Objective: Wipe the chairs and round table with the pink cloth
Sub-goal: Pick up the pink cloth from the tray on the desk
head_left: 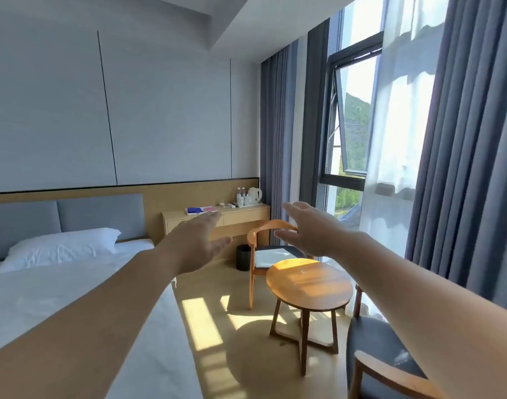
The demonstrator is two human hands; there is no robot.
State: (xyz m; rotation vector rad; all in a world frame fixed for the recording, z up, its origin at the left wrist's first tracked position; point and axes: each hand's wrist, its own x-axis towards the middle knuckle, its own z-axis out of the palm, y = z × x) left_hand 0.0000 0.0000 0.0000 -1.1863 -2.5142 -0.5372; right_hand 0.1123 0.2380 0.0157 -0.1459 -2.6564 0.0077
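A round wooden table [308,283] stands on the sunlit floor near the window. Behind it is a wooden chair [271,256] with a dark seat, and a second chair [382,358] of the same kind stands at the lower right. Both my arms are stretched forward in the air. My left hand [199,243] is open with straight fingers, left of the far chair. My right hand [307,228] is open too, fingers spread, in front of the far chair's backrest. Neither hand holds anything. No pink cloth is in view.
A bed [73,283] with white sheets and a pillow fills the left. A wooden desk [217,220] at the back carries a kettle [255,194], bottles and a booklet. A black bin [243,257] stands under it. Grey curtains [462,168] and an open window line the right.
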